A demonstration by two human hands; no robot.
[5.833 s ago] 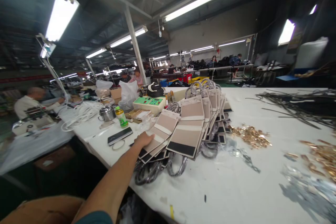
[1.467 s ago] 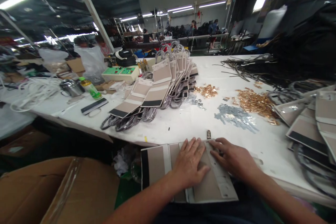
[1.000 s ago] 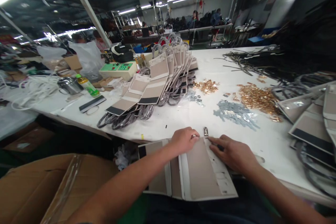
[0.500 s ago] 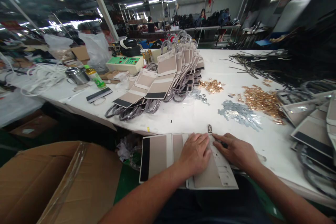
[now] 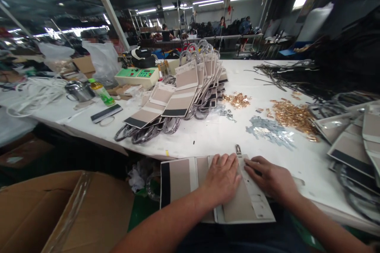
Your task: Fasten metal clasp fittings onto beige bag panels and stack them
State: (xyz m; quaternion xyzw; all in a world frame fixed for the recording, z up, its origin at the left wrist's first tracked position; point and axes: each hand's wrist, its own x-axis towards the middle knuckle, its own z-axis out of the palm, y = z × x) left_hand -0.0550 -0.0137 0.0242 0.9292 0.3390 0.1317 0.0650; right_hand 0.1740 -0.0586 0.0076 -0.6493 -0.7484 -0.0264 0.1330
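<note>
A beige bag panel (image 5: 237,206) with pale bands and a black strip lies unfolded at the table's near edge, its lower part over my lap. My left hand (image 5: 223,178) lies flat on its middle, fingers stretched forward. On the panel's right part, by the pale band with small holes, my right hand (image 5: 271,178) has thumb and forefinger drawn close together in a pinch. What they hold, if anything, is hidden; a dark spot shows beneath the fingers. A small silver metal clip (image 5: 238,150) sticks out at the panel's far edge, just beyond my left fingertips.
Stacked bag panels with wrapped handles (image 5: 179,101) stand ahead; more panels (image 5: 352,148) lie right. Beyond my hands are grey metal plates (image 5: 270,132) and gold-coloured metal pieces (image 5: 292,116). A bottle (image 5: 101,93) stands left, and a cardboard box (image 5: 97,201) is below the table.
The view has shifted slightly, so the panel and hands sit a little lower in the picture. My right fingers have moved slightly away from the clip; my left hand stays on the panel.
</note>
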